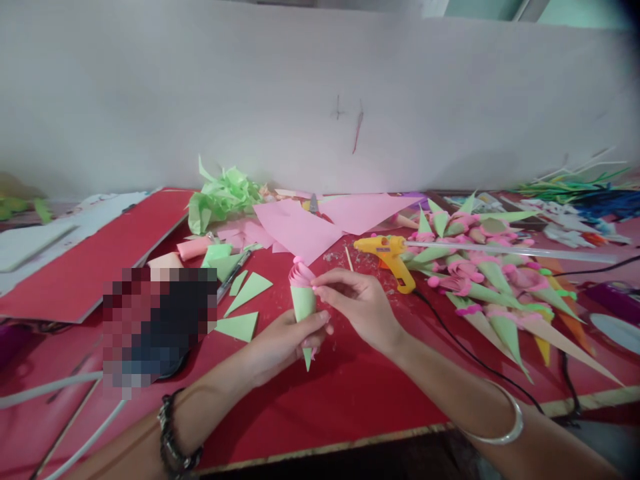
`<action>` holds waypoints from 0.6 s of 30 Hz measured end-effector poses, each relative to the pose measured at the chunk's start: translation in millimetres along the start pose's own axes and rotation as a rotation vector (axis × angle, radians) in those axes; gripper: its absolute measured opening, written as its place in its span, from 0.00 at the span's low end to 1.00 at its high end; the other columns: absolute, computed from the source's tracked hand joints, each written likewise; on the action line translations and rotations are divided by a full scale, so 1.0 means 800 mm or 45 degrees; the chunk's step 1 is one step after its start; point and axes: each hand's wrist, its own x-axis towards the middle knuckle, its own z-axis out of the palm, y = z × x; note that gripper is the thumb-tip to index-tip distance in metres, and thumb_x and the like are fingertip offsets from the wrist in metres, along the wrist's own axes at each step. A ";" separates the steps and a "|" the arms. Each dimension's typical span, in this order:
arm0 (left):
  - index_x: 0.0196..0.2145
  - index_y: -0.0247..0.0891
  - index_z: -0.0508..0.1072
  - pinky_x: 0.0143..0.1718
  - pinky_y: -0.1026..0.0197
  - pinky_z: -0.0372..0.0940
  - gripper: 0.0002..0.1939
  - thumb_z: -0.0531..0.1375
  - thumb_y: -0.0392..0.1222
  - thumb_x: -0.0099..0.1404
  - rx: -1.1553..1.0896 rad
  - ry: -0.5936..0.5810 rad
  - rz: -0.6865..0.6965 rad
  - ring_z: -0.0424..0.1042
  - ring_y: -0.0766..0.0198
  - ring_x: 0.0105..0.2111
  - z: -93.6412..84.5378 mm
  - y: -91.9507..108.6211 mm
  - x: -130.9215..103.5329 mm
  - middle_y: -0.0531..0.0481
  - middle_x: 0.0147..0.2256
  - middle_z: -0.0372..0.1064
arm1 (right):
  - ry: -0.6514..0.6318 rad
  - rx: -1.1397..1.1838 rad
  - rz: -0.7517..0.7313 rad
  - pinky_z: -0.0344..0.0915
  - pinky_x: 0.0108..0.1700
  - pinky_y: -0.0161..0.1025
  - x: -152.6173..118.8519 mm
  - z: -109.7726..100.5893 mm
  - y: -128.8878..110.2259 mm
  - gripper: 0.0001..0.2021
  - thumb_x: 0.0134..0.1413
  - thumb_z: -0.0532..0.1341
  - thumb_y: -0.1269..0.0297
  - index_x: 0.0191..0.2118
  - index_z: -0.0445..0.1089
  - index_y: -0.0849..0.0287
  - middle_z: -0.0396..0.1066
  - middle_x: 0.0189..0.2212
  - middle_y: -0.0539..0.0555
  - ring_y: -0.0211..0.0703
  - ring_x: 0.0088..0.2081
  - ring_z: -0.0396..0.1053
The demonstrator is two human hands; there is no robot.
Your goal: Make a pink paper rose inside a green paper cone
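Note:
My left hand (285,340) is closed round the lower part of a light green paper cone (303,303), whose tip points down. Pink paper loops (299,273) fill the cone's mouth, topped by a small bright pink ball. At the right side of the rim, my right hand (367,307) pinches the edge of the pink loops between thumb and fingers. A bit of pink also shows below my left fingers. Green paper triangles (253,290) lie just left of the cone. Beyond my right hand rests a yellow hot glue gun (387,253) with a long clear glue stick.
Finished-looking paper cones (493,273) are heaped on the right. Pink paper sheets (300,227) and crumpled green paper (225,193) lie at the back, before a white wall. A blurred-out dark object (170,327) and a red board (100,260) are on the left. The glue gun's black cord (465,343) crosses the red table.

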 end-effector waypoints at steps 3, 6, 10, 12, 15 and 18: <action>0.24 0.32 0.67 0.22 0.67 0.45 0.15 0.60 0.49 0.52 0.039 -0.019 0.000 0.49 0.73 0.18 0.001 0.000 0.000 0.60 0.14 0.47 | -0.017 -0.048 -0.069 0.63 0.30 0.32 0.000 0.000 0.001 0.03 0.44 0.60 0.69 0.29 0.70 0.57 0.66 0.28 0.49 0.34 0.30 0.65; 0.23 0.32 0.67 0.22 0.66 0.44 0.15 0.59 0.50 0.52 0.078 -0.023 0.011 0.48 0.73 0.18 0.002 0.000 -0.001 0.60 0.14 0.47 | -0.046 -0.072 -0.084 0.62 0.30 0.32 0.000 -0.001 0.001 0.03 0.44 0.60 0.70 0.29 0.69 0.57 0.64 0.28 0.49 0.33 0.29 0.64; 0.23 0.32 0.66 0.21 0.66 0.43 0.16 0.59 0.51 0.51 0.169 -0.007 0.043 0.48 0.73 0.18 0.003 0.000 -0.002 0.59 0.15 0.48 | -0.091 -0.022 -0.049 0.63 0.30 0.32 0.000 0.000 0.001 0.02 0.45 0.60 0.69 0.28 0.69 0.57 0.61 0.30 0.49 0.32 0.29 0.62; 0.24 0.32 0.66 0.21 0.66 0.43 0.17 0.59 0.52 0.52 0.229 0.005 0.052 0.48 0.73 0.18 0.003 0.000 -0.002 0.59 0.16 0.49 | -0.085 0.009 -0.037 0.63 0.30 0.32 0.000 0.000 0.001 0.01 0.46 0.59 0.68 0.28 0.68 0.57 0.60 0.30 0.49 0.33 0.31 0.62; 0.25 0.32 0.67 0.21 0.66 0.43 0.17 0.57 0.52 0.53 0.298 0.013 0.061 0.48 0.73 0.19 0.001 -0.001 -0.001 0.58 0.17 0.51 | -0.073 0.075 -0.003 0.63 0.34 0.33 -0.001 0.001 0.004 0.03 0.45 0.60 0.69 0.30 0.66 0.57 0.61 0.31 0.49 0.34 0.34 0.61; 0.25 0.32 0.67 0.21 0.66 0.44 0.17 0.56 0.52 0.54 0.350 0.004 0.077 0.49 0.73 0.19 0.000 -0.002 -0.001 0.58 0.17 0.50 | -0.054 0.169 0.056 0.62 0.39 0.34 0.000 0.003 0.008 0.08 0.43 0.61 0.69 0.33 0.63 0.56 0.61 0.31 0.48 0.35 0.37 0.61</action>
